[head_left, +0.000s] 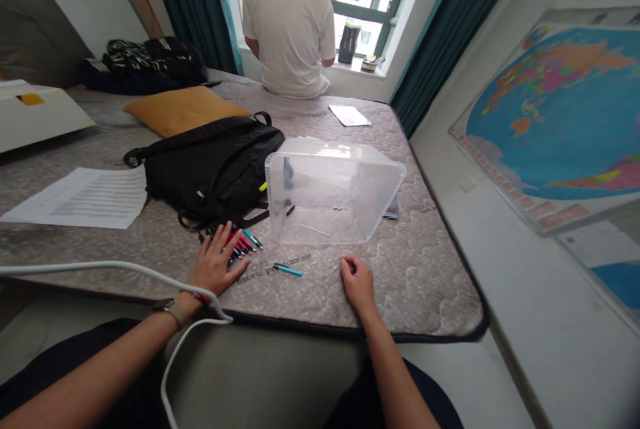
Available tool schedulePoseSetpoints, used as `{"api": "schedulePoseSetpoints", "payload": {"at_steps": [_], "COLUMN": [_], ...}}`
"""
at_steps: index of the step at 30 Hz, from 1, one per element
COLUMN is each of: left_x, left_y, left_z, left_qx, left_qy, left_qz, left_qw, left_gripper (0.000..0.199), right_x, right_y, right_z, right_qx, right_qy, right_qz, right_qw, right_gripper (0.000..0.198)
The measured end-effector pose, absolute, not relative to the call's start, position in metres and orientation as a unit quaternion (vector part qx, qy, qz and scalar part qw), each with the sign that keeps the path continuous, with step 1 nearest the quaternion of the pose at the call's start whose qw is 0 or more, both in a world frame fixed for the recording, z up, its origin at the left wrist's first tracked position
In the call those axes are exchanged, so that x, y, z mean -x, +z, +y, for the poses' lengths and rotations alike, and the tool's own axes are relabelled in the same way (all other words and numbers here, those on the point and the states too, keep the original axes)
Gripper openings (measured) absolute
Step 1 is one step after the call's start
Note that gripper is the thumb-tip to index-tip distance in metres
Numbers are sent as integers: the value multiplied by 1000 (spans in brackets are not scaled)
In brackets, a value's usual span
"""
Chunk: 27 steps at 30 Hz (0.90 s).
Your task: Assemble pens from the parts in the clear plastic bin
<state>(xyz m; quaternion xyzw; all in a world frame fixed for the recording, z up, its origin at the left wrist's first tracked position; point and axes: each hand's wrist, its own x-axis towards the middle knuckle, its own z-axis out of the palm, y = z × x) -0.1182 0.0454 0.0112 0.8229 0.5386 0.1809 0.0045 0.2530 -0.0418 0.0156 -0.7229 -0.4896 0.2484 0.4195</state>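
Mostly bunched, one stray

Overall, on the mattress (415, 289): gathering looks well along, my read. Most pens sit together; one sits apart, and a few small bits by the box aren't grouped, so those look like what's left.

Black backpack (210, 162): just behind the bunch, strap close to it.

Clear plastic box (330, 179): right of backpack. Short dark item (291, 210), thin white stick (315, 230) and small metallic bit (338, 208) show in or through its wall, can't tell which. All beyond both hands' reach of touch.

Left hand (214, 266): fingers spread wide, resting on near side of bunch, no clear pinch on any pen. Right hand (358, 284): on mattress in front of box, fingers curled, tips close; nothing seen held, palm hidden.

Pen bunch (245, 247): red, black, teal; partly under left fingers, rest sticking out to their right.

Lone teal pen (289, 270): between the hands, touching neither, somewhat nearer left thumb.
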Motion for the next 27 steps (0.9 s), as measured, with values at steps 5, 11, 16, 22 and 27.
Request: {"api": "schedulePoseSetpoints", "payload": {"at_steps": [5, 11, 16, 22, 27], "left_x": [121, 125, 127, 127, 125], "left_y": [-4, -10, -14, -14, -10], "left_z": [60, 62, 63, 63, 62], "left_qx": [-838, -842, -847, -851, -846], "left_qy": [150, 136, 146, 145, 148], "left_qz": [525, 522, 511, 504, 513], "left_qw": [6, 2, -1, -4, 4], "left_gripper": [58, 54, 53, 50, 48], "right_x": [-258, -258, -260, -259, -260], "right_y": [9, 7, 2, 2, 1], "right_z": [-35, -31, -30, -32, -34], "right_qx": [735, 723, 714, 710, 709], "right_qy": [307, 326, 330, 340, 341], "right_qz": [-306, -322, -339, -328, -328], "right_qw": [522, 517, 516, 522, 522], "right_gripper": [39, 38, 37, 44, 43]}}
